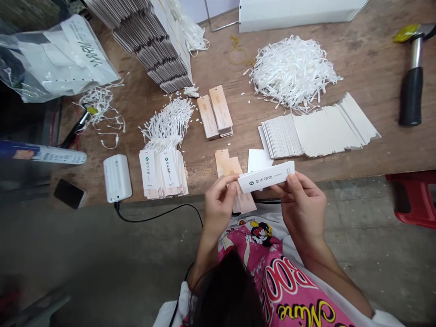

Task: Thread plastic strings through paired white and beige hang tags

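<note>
A white hang tag (265, 177) with a green logo and dark characters is held up at the table's front edge. My right hand (303, 204) pinches its right end between thumb and fingers. At the tag's left end, my left hand (221, 200) has thumb and forefinger closed on the corner. Peach-coloured tags (243, 200) lie under and beside the left fingers, partly hidden. Just behind the held tag is a blank white card (257, 160). A row of pale tags (282, 136) leans beside a torn cardboard strip (330, 129).
White strings (293, 72) form a heap at the back. Strung tags (163, 175) lie left, near a white power bank (117, 177) with a black cable. Peach tag stacks (220, 111), a tall tag stack (153, 45), a hammer (412, 81) and a red stool (413, 200) surround the work.
</note>
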A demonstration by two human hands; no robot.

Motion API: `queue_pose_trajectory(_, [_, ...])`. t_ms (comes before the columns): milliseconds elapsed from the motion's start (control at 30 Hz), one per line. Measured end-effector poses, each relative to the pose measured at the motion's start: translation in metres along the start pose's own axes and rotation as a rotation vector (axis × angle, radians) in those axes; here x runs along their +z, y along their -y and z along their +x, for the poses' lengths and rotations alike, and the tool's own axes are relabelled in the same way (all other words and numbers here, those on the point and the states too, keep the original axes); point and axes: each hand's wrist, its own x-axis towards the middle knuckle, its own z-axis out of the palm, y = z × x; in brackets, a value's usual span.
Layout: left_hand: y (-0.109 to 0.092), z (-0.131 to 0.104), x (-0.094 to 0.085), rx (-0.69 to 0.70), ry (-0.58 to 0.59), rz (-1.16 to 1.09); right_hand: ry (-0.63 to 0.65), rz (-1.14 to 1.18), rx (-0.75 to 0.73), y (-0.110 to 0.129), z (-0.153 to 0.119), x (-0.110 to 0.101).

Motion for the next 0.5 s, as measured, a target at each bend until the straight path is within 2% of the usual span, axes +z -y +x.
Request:
queue_pose_trajectory(100, [0.002,-0.005,0.002,-0.037,-0.027,-0.040,0.018,-0.022,-0.005,-0.002,-0.001,0.000])
queue_pose_trajectory(200, [0.002,-0.005,0.003,-0.093,-0.089,-0.061,0.114,-0.049,0.007,-0.002,0.000,-0.003])
queue_pose_trajectory(367, [0.003,-0.004,0.002,-0.094,-0.123,-0.024,0.249,-0.126,-0.022,0.000,-0.001,-0.010])
queue_pose_trajectory(500, [0.003,-0.005,0.002,-0.107,-0.120,0.023,0.290,-0.276,-0.070,0.006,-0.001,-0.014])
